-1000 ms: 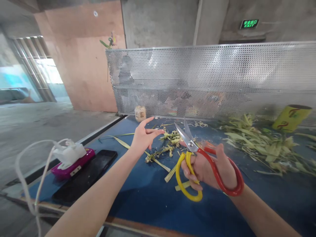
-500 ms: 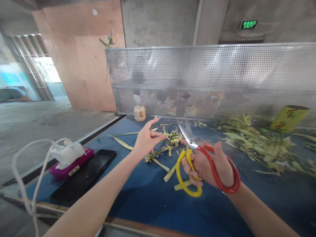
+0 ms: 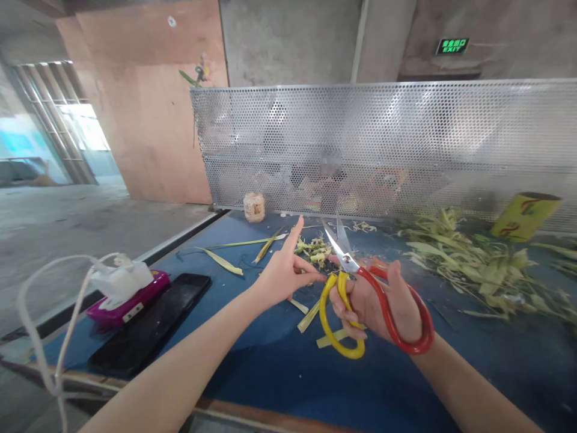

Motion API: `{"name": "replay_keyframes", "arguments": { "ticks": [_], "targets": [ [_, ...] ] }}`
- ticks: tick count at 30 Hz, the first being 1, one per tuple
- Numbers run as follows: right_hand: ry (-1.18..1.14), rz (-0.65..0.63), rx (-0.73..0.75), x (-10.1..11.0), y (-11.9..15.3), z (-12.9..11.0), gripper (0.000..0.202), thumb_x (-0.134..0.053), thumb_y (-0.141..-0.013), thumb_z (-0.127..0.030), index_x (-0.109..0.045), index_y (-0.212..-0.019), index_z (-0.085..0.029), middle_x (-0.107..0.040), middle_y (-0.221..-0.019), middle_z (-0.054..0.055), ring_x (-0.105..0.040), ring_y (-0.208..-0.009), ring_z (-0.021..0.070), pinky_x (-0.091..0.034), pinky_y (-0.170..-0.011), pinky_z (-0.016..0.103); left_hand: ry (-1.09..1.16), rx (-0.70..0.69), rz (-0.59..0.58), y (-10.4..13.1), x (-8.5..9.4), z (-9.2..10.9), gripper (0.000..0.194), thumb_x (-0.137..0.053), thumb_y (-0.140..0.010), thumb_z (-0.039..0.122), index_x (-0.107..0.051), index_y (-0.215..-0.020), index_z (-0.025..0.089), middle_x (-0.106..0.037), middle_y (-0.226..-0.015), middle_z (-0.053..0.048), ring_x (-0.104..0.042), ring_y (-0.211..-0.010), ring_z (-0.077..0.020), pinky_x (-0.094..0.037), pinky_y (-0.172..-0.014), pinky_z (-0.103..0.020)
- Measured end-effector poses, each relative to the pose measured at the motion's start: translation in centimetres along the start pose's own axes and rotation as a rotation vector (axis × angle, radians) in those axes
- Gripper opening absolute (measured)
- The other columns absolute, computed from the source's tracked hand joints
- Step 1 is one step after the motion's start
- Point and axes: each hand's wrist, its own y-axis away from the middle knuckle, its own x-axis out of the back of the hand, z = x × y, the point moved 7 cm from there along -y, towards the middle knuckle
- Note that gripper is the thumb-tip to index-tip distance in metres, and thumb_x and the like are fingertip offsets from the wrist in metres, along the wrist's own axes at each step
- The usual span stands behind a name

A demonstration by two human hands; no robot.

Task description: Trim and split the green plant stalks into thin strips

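My right hand [image 3: 372, 300] holds a pair of scissors [image 3: 346, 263] with one red handle loop and one yellow. Their metal blades stand apart and point away from me. Close beside the yellow loop, my left hand [image 3: 283, 270] has its thumb and some fingers pinched together, while one finger sticks up. Anything in that pinch is too small or hidden to make out. Behind both hands lies a small heap of yellow-green plant scraps [image 3: 318, 248], partly covered by them. Cut strips of dry leaf [image 3: 309, 317] rest on the blue tabletop [image 3: 265, 367] below the hands.
A pile of dry leaves [image 3: 478, 258] and a yellow can [image 3: 525, 216] are at right. A phone [image 3: 151, 325] and a purple power strip [image 3: 130, 300] with cables sit at left. A twine-wrapped roll [image 3: 254, 207] stands before the perforated metal screen [image 3: 383, 138]. People show dimly behind it.
My left hand has moved right and nearer the scissors' yellow loop, uncovering a leaf strip behind it. The right hand and scissors have hardly moved.
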Motion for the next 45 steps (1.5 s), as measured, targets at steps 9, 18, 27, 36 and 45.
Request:
{"name": "replay_keyframes", "arguments": {
  "ticks": [9,18,27,36,45],
  "targets": [
    [0.080,0.010,-0.038,-0.1,0.2,-0.1,0.082,-0.025,-0.063,-0.083,-0.055,-0.097,-0.014,-0.048,-0.063,0.002,-0.032,-0.039,0.0056,-0.027,-0.031,0.018,-0.045,0.003,0.105,-0.3,1.5,-0.2,0.102,-0.067,-0.066,0.027,0.002,-0.141,0.027,-0.070,-0.069,-0.001,-0.038,-0.028,-0.0057,-0.035,-0.026,-0.018],
    [0.028,-0.051,-0.053,-1.0,0.1,0.7,0.068,-0.028,-0.071,-0.076,-0.054,-0.085,-0.015,-0.052,-0.077,0.007,-0.040,-0.050,0.0088,-0.033,-0.040,0.021,0.013,0.003,0.329,-1.1,5.0,-1.5,0.102,-0.068,-0.066,0.035,0.001,-0.140,0.026,-0.070,-0.082,-0.005,-0.040,-0.028,-0.0050,-0.037,-0.027,-0.020],
    [0.090,-0.023,-0.020,-0.8,0.0,0.2,0.067,-0.029,-0.071,-0.076,-0.058,-0.084,-0.016,-0.053,-0.073,0.007,-0.039,-0.051,0.0090,-0.033,-0.037,0.018,-0.046,0.008,0.225,-0.5,3.5,-0.9,0.098,-0.067,-0.068,0.034,-0.002,-0.141,0.025,-0.071,-0.079,-0.003,-0.041,-0.029,-0.0057,-0.038,-0.029,-0.020],
    [0.240,0.210,0.142,0.1,1.4,-1.9,0.092,-0.030,-0.057,-0.084,-0.043,-0.124,-0.023,-0.044,-0.053,-0.003,-0.022,-0.033,0.0029,-0.019,-0.026,0.015,-0.085,0.053,0.205,-1.0,3.7,-2.5,0.098,-0.069,-0.066,0.033,-0.005,-0.141,0.027,-0.071,-0.077,-0.001,-0.040,-0.027,-0.0054,-0.037,-0.028,-0.021],
    [0.230,0.446,0.254,2.3,1.8,-3.9,0.080,-0.034,-0.064,-0.080,-0.050,-0.118,-0.024,-0.045,-0.055,-0.001,-0.027,-0.039,0.0064,-0.022,-0.028,0.015,-0.025,0.062,0.156,-1.4,3.4,-2.5,0.099,-0.069,-0.066,0.036,-0.005,-0.141,0.022,-0.071,-0.085,-0.005,-0.038,-0.030,-0.0036,-0.034,-0.028,-0.019]
  ]
}}
